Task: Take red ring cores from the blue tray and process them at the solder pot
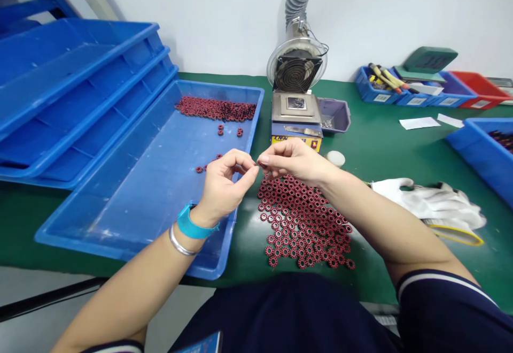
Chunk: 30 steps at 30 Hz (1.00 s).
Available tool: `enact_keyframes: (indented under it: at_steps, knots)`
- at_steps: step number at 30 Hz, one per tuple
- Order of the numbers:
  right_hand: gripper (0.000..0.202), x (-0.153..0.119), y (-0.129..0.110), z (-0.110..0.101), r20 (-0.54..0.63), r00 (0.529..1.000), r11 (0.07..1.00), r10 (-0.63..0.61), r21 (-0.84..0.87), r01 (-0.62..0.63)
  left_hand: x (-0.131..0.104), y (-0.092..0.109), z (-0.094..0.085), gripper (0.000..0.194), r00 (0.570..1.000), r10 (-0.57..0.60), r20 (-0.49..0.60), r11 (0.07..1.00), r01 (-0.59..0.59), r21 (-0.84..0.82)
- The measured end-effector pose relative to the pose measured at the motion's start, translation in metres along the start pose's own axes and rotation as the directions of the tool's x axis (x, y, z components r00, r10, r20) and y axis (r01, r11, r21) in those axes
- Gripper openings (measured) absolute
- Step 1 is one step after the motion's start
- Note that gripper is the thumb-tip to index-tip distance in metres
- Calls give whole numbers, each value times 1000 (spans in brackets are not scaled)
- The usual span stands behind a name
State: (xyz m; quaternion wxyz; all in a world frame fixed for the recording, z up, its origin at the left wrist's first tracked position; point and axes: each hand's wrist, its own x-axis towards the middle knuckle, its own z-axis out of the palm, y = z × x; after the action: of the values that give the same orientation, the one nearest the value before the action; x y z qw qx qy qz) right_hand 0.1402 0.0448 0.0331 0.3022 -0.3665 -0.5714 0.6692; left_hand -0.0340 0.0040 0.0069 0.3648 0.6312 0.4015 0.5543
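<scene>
Right now, your right hand (294,163) is pinching a small red ring (261,165) between its thumb and fingers, raised above the near side of the hot plate (296,108). Your left hand (228,184) meets it there, thumb and forefinger drawn close together beside the ring; you can't tell from this view whether they grip it or just its edge. Below your right hand, a loose pile of red rings (306,230) spreads over the green surface (385,144). Under your left forearm lies the long blue tray (140,198), with a dense band of rings (216,108) along its far end and a few strays nearer your left hand. A fan (296,74) stands behind the hot plate, and a purple box (342,119) sits just to its right. Farther right, near your right forearm, white gloves (433,203) lie on the surface.
</scene>
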Motion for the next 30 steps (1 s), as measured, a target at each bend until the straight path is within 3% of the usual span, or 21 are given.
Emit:
enact_keyframes:
  at_steps: [5,14,21,28,30]
  knots:
    - [43,-3,-6,-4,-84,996,998,-34,50,39,0,-1,-2,18,999,-16,-32,1000,16,19]
    - [42,-6,-7,8,-18,1000,1000,-21,-3,21,-2,-1,-2,13,1000,0,-26,1000,1,11]
    - [44,-2,-2,9,-35,999,999,-6,44,7,-1,2,-3,12,994,103,-34,991,-100,86]
    - [44,0,-2,2,-119,992,987,-43,148,60,2,-2,-4,18,987,-132,-91,985,121,-120]
    - [43,0,-3,2,-119,992,986,-51,153,69,2,-4,-4,21,980,-192,-59,965,178,-193]
